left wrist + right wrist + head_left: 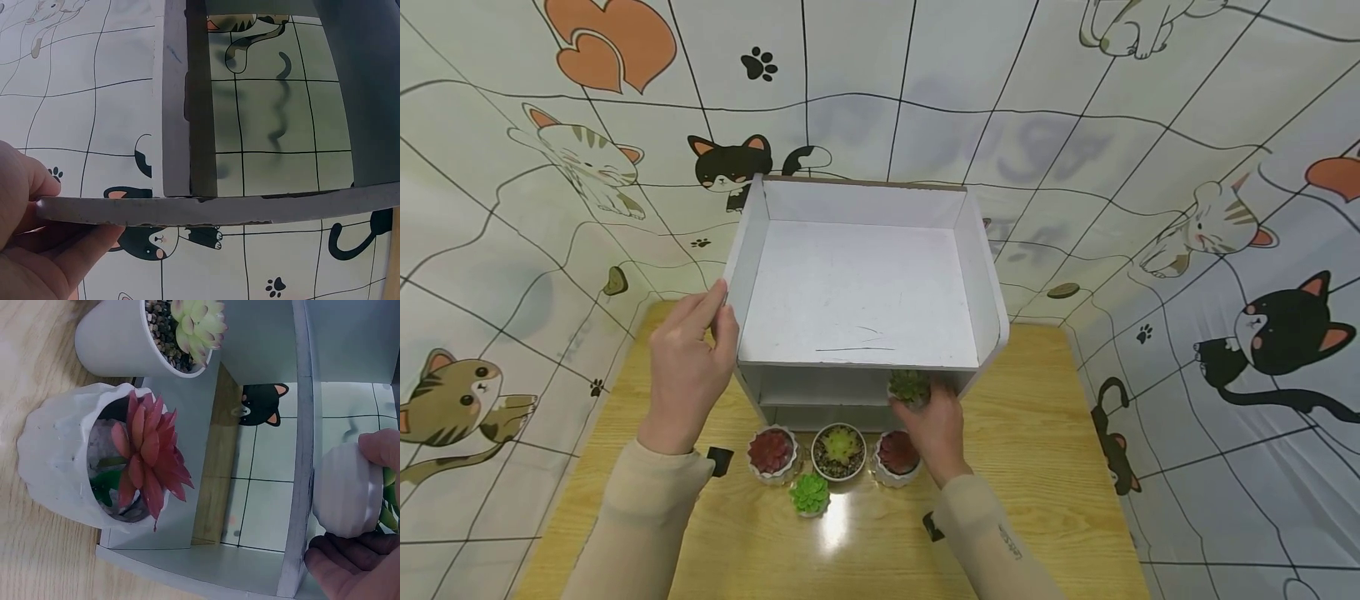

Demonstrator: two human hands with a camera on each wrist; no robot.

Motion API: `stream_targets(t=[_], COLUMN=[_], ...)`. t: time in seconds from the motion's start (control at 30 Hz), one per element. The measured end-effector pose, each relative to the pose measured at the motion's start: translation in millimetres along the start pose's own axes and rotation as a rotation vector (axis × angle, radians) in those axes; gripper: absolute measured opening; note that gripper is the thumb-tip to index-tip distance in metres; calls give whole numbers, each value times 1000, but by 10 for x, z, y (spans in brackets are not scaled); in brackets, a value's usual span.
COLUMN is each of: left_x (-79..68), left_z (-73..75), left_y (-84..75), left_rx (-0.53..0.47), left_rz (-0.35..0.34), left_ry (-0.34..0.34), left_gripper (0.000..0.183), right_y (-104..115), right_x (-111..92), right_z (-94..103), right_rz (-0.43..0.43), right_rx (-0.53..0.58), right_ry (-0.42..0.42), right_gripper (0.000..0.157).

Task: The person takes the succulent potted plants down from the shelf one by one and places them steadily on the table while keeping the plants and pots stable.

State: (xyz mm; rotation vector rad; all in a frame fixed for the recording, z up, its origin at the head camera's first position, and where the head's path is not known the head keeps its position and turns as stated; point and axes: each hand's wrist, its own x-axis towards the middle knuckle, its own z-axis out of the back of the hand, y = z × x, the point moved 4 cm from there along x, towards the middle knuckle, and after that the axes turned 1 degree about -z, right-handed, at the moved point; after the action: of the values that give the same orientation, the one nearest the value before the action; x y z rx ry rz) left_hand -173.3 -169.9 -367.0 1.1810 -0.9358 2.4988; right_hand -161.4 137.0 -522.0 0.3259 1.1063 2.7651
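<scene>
A white wooden shelf unit (857,292) stands on the table. My left hand (688,367) grips the edge of its left side panel (156,211), thumb on one face and fingers on the other. At the right end of the opening under the top board, my right hand (942,429) holds a small succulent in a white ribbed pot (347,490), thumb on one side and fingers on the other. Its green leaves (908,386) show from above. The pot's base is close to the shelf board (303,456); whether it touches, I cannot tell.
Before the unit stand a red succulent (771,451) at left, a pale green one (839,451) in the middle and another red one (897,455) at right. A small bright green succulent (809,495) sits nearer. Cat-print sheeting (865,133) surrounds the wooden table (1037,467).
</scene>
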Motion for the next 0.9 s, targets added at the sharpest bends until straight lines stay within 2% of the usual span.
stream_targets(t=[0.23, 0.9], left_x=[1, 0], left_z=[-7, -3], left_y=[-5, -6], left_rx=[3, 9], left_rz=[-2, -4], left_ry=[-1, 9], left_gripper=[29, 29], right_y=[1, -9], right_x=[-72, -251], right_z=[20, 51], right_rz=[-5, 143], right_rx=[-15, 50], right_ry=[0, -5], right_gripper=[57, 55])
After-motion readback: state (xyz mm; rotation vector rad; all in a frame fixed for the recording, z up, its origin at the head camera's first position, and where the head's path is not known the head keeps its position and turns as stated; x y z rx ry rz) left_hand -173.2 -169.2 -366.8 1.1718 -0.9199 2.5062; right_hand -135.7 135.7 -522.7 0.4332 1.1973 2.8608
